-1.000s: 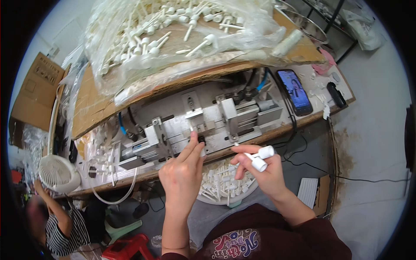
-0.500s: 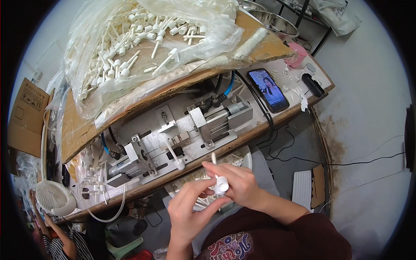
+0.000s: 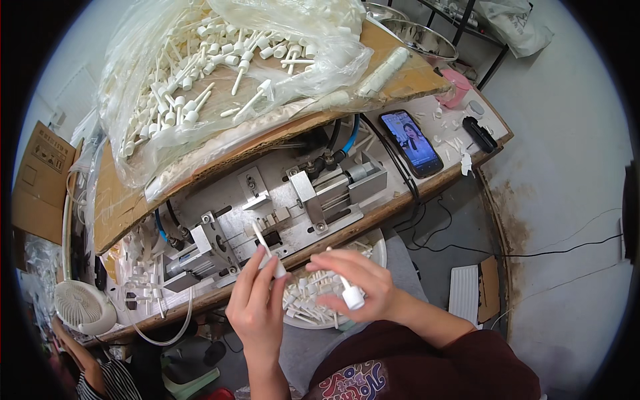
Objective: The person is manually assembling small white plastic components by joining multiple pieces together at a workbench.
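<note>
"What's the left hand (image 3: 255, 297) gripping?"

"A white stick (image 3: 261, 235), pinched near its cap; that's probably leaving the tip free, which is pointing over the jig (image 3: 275, 217)."

"And the right hand (image 3: 365, 283)?"

"Fingers are curling around a spare (image 3: 353, 298), cap toward the body, likely keeping it handy."

"Below?"

"The bowl (image 3: 312, 326) is sitting beneath both hands, seemingly for easy reaching."
</note>
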{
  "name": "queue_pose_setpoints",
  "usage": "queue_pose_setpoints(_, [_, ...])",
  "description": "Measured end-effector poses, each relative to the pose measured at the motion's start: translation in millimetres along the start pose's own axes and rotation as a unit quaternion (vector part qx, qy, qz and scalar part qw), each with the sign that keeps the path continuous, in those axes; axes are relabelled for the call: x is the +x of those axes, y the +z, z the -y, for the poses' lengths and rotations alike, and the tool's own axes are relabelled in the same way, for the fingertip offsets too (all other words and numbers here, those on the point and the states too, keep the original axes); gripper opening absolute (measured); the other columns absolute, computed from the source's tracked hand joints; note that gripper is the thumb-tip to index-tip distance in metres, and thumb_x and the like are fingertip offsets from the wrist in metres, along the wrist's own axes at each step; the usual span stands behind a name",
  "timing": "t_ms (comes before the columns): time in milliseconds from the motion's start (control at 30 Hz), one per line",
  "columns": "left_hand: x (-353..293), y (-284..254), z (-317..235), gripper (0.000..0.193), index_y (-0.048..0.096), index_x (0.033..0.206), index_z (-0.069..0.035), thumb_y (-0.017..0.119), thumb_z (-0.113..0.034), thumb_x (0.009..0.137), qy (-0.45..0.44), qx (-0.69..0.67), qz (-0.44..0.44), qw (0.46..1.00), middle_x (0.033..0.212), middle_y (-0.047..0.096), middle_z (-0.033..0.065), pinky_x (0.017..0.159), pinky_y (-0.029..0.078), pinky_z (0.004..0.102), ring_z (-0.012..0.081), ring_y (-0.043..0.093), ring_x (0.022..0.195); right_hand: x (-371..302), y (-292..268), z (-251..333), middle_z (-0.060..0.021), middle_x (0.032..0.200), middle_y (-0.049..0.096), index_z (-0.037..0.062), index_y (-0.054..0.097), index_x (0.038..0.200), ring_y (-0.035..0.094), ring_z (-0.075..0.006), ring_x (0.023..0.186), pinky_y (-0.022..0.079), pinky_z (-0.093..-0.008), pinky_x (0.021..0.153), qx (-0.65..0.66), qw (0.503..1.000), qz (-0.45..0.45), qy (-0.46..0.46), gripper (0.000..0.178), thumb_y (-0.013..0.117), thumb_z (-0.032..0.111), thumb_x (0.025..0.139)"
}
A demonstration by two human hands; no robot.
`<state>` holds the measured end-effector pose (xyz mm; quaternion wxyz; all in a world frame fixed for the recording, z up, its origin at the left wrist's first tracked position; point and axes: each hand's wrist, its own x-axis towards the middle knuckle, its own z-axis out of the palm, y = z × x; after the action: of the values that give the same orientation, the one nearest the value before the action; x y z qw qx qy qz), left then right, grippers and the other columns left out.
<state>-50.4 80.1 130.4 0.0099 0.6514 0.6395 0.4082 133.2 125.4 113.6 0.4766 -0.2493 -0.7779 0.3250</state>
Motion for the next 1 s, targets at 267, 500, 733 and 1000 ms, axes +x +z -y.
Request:
queue_pose_setpoints(267, [14, 6, 14, 0.026, 0.073, 0.099, -0.005, 0.077, -0.007, 0.073, 0.042, 0.147, 0.061, 0.986, 0.119, 0.069, 0.0066, 0.063, 0.052, 0.0314, 0.0222, 0.065, 0.067, -11, 2, -14, -0.0253, 0.133, 0.054, -0.0094, 0.047, 0.132, 0.056, -0.0375, 0.120, 0.045, -0.0437, 0.102, 0.056, 0.995, 0.082, -0.020, 0.075, 0.080, 0.030, 0.078])
queue_pose_setpoints(500, [27, 3, 11, 0.024, 0.074, 0.098, -0.005, 0.075, -0.006, 0.074, 0.055, 0.174, 0.100, 0.978, 0.120, 0.068, 0.0082, 0.056, 0.051, 0.0314, 0.0225, 0.063, 0.057, -2, 1, -8, -0.0276, 0.133, 0.052, -0.0067, 0.045, 0.129, 0.055, -0.0398, 0.121, 0.046, -0.0435, 0.101, 0.146, 0.987, 0.056, -0.032, 0.065, 0.080, 0.019, 0.080])
queue_pose_setpoints(733, [30, 3, 10, 0.022, 0.073, 0.095, -0.005, 0.075, -0.006, 0.074, 0.033, 0.145, 0.107, 0.983, 0.119, 0.068, 0.0089, 0.055, 0.052, 0.0314, 0.0242, 0.067, 0.059, -9, 8, -13, -0.0247, 0.119, 0.063, -0.0043, 0.059, 0.110, 0.067, -0.0327, 0.104, 0.056, -0.0342, 0.084, 0.043, 0.999, 0.033, 0.003, 0.047, 0.084, 0.015, 0.075])
queue_pose_setpoints(1000, [32, 2, 7, 0.020, 0.073, 0.093, -0.006, 0.075, -0.005, 0.073, 0.023, 0.142, 0.105, 0.984, 0.116, 0.069, 0.0087, 0.055, 0.053, 0.0310, 0.0235, 0.069, 0.062, 1, 4, -4, -0.0102, 0.100, 0.065, 0.0028, 0.070, 0.096, 0.064, -0.0177, 0.075, 0.054, -0.0271, 0.064, -0.043, 0.998, 0.010, -0.032, 0.038, 0.088, 0.022, 0.069])
